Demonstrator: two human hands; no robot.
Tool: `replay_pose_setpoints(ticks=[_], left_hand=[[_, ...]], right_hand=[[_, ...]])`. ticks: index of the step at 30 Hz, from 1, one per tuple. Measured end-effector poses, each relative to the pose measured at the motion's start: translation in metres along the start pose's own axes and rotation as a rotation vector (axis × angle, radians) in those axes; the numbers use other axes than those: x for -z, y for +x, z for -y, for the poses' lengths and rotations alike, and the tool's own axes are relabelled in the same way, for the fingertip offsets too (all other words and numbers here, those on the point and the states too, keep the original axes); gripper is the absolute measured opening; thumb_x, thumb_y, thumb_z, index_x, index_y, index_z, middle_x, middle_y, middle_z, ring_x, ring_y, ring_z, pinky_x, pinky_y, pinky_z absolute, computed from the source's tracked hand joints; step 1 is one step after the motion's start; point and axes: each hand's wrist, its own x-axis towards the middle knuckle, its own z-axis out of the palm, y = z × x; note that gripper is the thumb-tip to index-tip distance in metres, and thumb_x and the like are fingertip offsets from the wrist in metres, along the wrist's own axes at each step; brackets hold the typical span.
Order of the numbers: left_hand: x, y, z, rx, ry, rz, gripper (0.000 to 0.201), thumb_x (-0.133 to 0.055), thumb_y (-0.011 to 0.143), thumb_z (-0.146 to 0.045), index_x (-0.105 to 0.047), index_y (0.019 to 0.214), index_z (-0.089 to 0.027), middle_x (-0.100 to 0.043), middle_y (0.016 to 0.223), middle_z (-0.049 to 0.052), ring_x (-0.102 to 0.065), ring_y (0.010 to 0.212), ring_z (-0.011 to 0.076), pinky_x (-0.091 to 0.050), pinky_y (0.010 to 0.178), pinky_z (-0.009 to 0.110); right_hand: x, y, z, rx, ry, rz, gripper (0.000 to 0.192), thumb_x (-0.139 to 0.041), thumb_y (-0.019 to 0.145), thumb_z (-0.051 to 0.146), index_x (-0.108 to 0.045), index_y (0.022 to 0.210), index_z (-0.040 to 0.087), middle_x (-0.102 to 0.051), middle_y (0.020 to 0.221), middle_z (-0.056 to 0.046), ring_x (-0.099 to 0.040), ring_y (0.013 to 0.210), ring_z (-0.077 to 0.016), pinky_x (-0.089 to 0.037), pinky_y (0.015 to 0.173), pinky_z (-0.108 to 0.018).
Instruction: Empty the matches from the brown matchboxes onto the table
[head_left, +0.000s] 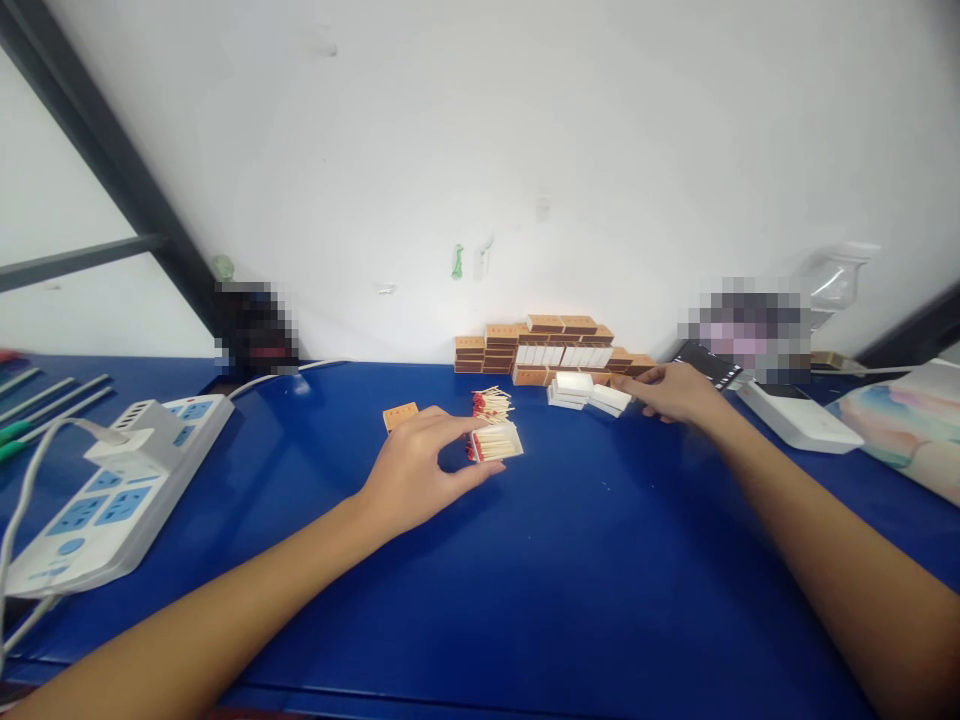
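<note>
1. Blue worktop [570, 600] lies closest to you and carries everything; take the open tray of matches [496, 442] near its middle as your landmark.
2. Your two forearms cross the worktop from the near edge, one toward each side of that tray.
3. Well to the left of the tray lies a white power strip [112, 490] with blue sockets and a white cable.
4. Far right of the tray sits a flat white device [799, 418], with a pastel-coloured sheet [904, 425] beyond it at the worktop's edge.
5. Behind the tray, against the wall, stands a stack of brown matchboxes [547, 350] with a row of white trays among them.
6. Your left hand [420, 470] is cupped just left of the tray, thumb and fingertips touching its near and left sides; it is partly curled, steadying the tray rather than lifting it.
7. Your right hand [675, 392] lies to the right of the tray and beyond it, fingers stretched flat toward a small pile of empty white trays [589, 392]; whether it grips one you cannot tell.
8. Just behind the tray lies a loose heap of red-tipped matches [491, 403].
9. Left of that heap, beside your left hand, lies a single brown sleeve [400, 415].
</note>
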Motion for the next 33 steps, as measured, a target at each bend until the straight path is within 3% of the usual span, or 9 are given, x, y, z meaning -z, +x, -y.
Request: replay_pose_setpoints(ticks=[5, 9, 11, 15, 21, 24, 27, 30, 33], left_hand=[[0.001, 0.001, 0.0, 0.0, 0.013, 0.012, 0.037, -0.085, 0.084, -0.042, -0.076, 0.115, -0.023, -0.08, 0.1, 0.005, -0.073, 0.086, 0.0209, -0.058, 0.078, 0.036], [0.0, 0.001, 0.0, -0.003, 0.002, 0.01, 0.037, -0.086, 0.084, -0.042, -0.076, 0.114, -0.023, -0.08, 0.1, 0.005, -0.073, 0.087, 0.0206, -0.058, 0.078, 0.035], [0.0, 0.0, 0.0, -0.004, -0.002, 0.003, 0.037, -0.086, 0.084, -0.041, -0.076, 0.114, -0.022, -0.08, 0.1, 0.004, -0.073, 0.086, 0.0203, -0.058, 0.079, 0.035], [0.0, 0.0, 0.0, -0.001, 0.002, -0.004, 0.038, -0.086, 0.083, -0.041, -0.076, 0.115, -0.022, -0.08, 0.1, 0.004, -0.073, 0.086, 0.0198, -0.058, 0.078, 0.035], [0.0, 0.0, 0.0, -0.013, 0.004, -0.001, 0.037, -0.086, 0.084, -0.041, -0.076, 0.114, -0.022, -0.08, 0.099, 0.005, -0.073, 0.085, 0.0204, -0.059, 0.078, 0.036], [0.0, 0.0, 0.001, -0.009, -0.001, -0.004, 0.037, -0.085, 0.084, -0.042, -0.076, 0.115, -0.023, -0.08, 0.1, 0.005, -0.073, 0.087, 0.021, -0.059, 0.078, 0.037], [0.0, 0.0, 0.0, -0.004, -0.006, -0.006, 0.037, -0.085, 0.084, -0.041, -0.076, 0.115, -0.023, -0.081, 0.102, 0.005, -0.074, 0.088, 0.0211, -0.059, 0.079, 0.037], [0.0, 0.0, -0.001, -0.007, -0.008, -0.005, 0.036, -0.086, 0.084, -0.04, -0.076, 0.115, -0.023, -0.08, 0.102, 0.004, -0.073, 0.087, 0.0207, -0.058, 0.077, 0.036], [0.0, 0.0, -0.002, -0.013, -0.011, -0.003, 0.037, -0.086, 0.084, -0.04, -0.076, 0.114, -0.022, -0.08, 0.1, 0.004, -0.073, 0.086, 0.0205, -0.058, 0.076, 0.036]], right_hand=[[0.006, -0.003, 0.002, -0.021, -0.002, -0.014, 0.039, -0.068, 0.092, 0.046, -0.07, 0.114, 0.015, -0.076, 0.072, -0.009, -0.069, 0.056, -0.0202, -0.055, 0.059, -0.03], [0.008, -0.006, 0.004, 0.011, -0.092, -0.025, 0.052, -0.07, 0.088, 0.059, -0.069, 0.114, 0.014, -0.077, 0.077, -0.009, -0.071, 0.058, -0.0214, -0.054, 0.062, -0.032], [0.008, -0.007, 0.005, 0.033, -0.132, -0.01, 0.054, -0.069, 0.085, 0.064, -0.071, 0.108, 0.015, -0.077, 0.077, -0.009, -0.071, 0.059, -0.0222, -0.053, 0.062, -0.031], [0.008, -0.009, 0.006, 0.06, -0.207, -0.017, 0.04, -0.069, 0.085, 0.059, -0.073, 0.083, 0.019, -0.075, 0.07, -0.008, -0.071, 0.062, -0.0248, -0.05, 0.063, -0.033], [0.012, -0.011, 0.005, 0.098, -0.316, -0.029, 0.03, -0.073, 0.082, 0.051, -0.075, 0.081, 0.021, -0.073, 0.07, -0.009, -0.071, 0.072, -0.0288, -0.045, 0.063, -0.034], [0.02, -0.009, 0.001, 0.098, -0.347, -0.064, 0.029, -0.071, 0.084, 0.046, -0.076, 0.09, 0.019, -0.076, 0.08, -0.011, -0.071, 0.076, -0.0289, -0.046, 0.064, -0.034], [0.031, -0.007, -0.004, 0.129, -0.383, -0.17, 0.037, -0.066, 0.089, 0.045, -0.074, 0.109, 0.014, -0.077, 0.105, -0.016, -0.071, 0.095, -0.0324, -0.048, 0.073, -0.036], [0.034, -0.004, -0.01, 0.192, -0.433, -0.319, 0.046, -0.057, 0.097, 0.045, -0.067, 0.128, 0.011, -0.067, 0.132, -0.022, -0.065, 0.116, -0.0359, -0.048, 0.085, -0.038], [0.028, 0.001, -0.017, 0.311, -0.485, -0.412, 0.048, -0.049, 0.102, 0.04, -0.061, 0.138, 0.01, -0.058, 0.141, -0.025, -0.065, 0.115, -0.038, -0.049, 0.086, -0.042]])
